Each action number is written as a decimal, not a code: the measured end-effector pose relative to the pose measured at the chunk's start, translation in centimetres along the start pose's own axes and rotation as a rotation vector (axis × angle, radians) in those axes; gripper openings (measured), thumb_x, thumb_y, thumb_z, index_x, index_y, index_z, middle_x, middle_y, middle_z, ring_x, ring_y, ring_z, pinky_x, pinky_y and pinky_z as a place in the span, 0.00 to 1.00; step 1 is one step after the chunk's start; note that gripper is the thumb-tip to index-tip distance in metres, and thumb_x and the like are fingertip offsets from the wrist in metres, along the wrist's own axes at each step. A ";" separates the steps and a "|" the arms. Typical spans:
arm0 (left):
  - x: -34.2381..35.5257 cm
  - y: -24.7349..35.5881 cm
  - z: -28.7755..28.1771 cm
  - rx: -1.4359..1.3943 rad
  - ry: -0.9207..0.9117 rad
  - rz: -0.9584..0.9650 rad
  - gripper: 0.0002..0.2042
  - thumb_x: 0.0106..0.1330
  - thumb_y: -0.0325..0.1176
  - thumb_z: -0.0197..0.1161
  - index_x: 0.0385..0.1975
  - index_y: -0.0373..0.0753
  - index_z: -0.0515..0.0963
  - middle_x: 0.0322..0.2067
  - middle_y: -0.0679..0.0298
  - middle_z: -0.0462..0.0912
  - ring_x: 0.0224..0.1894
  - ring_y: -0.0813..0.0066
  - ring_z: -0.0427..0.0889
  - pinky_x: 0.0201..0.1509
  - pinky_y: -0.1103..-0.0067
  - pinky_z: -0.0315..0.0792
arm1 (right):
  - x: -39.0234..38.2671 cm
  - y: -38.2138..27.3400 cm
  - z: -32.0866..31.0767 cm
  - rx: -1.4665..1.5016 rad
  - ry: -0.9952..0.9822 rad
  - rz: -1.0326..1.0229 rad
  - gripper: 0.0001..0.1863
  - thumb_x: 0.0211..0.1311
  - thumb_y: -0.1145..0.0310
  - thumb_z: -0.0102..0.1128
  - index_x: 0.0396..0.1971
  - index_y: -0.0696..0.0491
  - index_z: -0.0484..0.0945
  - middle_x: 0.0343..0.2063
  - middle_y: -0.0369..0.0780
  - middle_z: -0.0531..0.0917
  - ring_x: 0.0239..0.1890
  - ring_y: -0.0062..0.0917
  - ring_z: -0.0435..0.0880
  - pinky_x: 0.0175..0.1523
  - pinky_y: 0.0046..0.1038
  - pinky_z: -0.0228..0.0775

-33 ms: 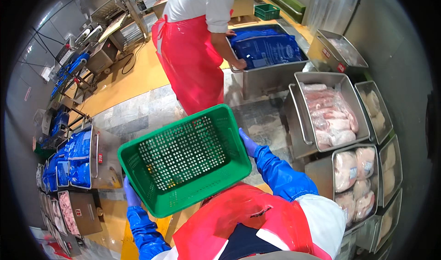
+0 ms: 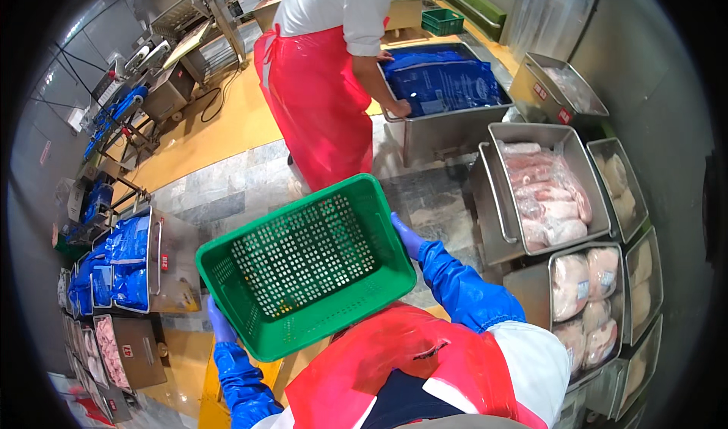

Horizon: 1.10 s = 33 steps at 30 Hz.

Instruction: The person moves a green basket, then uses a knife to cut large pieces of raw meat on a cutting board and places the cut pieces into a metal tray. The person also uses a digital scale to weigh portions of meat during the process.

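- Head view: a green crate [image 2: 326, 326] is held between the wearer's two gloved hands, just in front of the red apron [image 2: 402, 342]; its open top faces up, its perforated base shows, and its long sides slant from lower left to upper right.
- Left hand [image 2: 220, 324], in a violet glove, grips the crate at its left end; some fingers are hidden from me.
- Right hand [image 2: 408, 237], gloved alike, clasps the right end from outside; I can't see every fingertip.
- Blue sleeves [image 2: 466, 285] cover both forearms.
- Beyond the crate, a co-worker [image 2: 315, 103] in a red apron leans over a steel tub [image 2: 447, 129]; both of that person's hands are at its near side, and blue packages [image 2: 440, 84] fill it.
- Over on the wearer's right, wrapped pale meat [image 2: 557, 198] lies in one tub; rounded wrapped packs [image 2: 572, 281] sit in another beside it.
- Over on the left, more blue bags [image 2: 130, 239] sit in a steel bin [image 2: 178, 262]; pink pieces [image 2: 111, 349] lie in a container nearer the wearer.
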State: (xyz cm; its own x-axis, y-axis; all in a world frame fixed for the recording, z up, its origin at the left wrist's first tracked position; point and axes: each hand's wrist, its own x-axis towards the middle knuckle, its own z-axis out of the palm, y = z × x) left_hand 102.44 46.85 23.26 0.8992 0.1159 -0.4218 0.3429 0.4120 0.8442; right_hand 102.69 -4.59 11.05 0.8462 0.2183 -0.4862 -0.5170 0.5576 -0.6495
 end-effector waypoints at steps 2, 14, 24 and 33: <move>2.6 -1.1 0.2 -0.029 0.044 -0.042 0.22 0.74 0.51 0.45 0.49 0.41 0.79 0.43 0.60 0.85 0.42 0.69 0.84 0.48 0.72 0.80 | 2.9 -2.0 1.6 -0.174 0.150 -0.031 0.39 0.72 0.34 0.37 0.63 0.52 0.72 0.55 0.42 0.81 0.54 0.28 0.80 0.59 0.31 0.71; 24.4 1.0 0.3 0.052 0.044 0.058 0.31 0.75 0.61 0.41 0.56 0.40 0.75 0.48 0.57 0.83 0.43 0.67 0.84 0.48 0.72 0.81 | 17.4 -12.2 4.8 -0.045 0.235 -0.119 0.37 0.71 0.36 0.44 0.58 0.56 0.77 0.48 0.42 0.84 0.46 0.28 0.82 0.54 0.31 0.73; 38.2 8.2 3.6 0.148 0.096 0.074 0.31 0.74 0.61 0.44 0.59 0.37 0.74 0.49 0.60 0.82 0.45 0.69 0.82 0.49 0.74 0.78 | 31.7 -21.7 11.3 -0.101 0.150 -0.008 0.37 0.72 0.35 0.39 0.64 0.51 0.72 0.54 0.41 0.81 0.51 0.30 0.79 0.58 0.33 0.71; 37.2 15.8 -0.3 0.064 0.435 0.068 0.34 0.74 0.61 0.44 0.68 0.38 0.65 0.62 0.58 0.73 0.58 0.64 0.76 0.61 0.72 0.73 | 52.8 -22.2 19.5 -0.141 -0.236 0.152 0.35 0.74 0.39 0.40 0.63 0.54 0.71 0.56 0.43 0.80 0.51 0.28 0.80 0.59 0.31 0.72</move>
State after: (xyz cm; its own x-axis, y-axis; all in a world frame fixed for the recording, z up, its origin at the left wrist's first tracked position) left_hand 141.23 57.91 20.85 0.7269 0.5162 -0.4528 0.3149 0.3355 0.8879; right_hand 161.36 10.23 11.18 0.7560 0.4799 -0.4452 -0.6387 0.3914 -0.6625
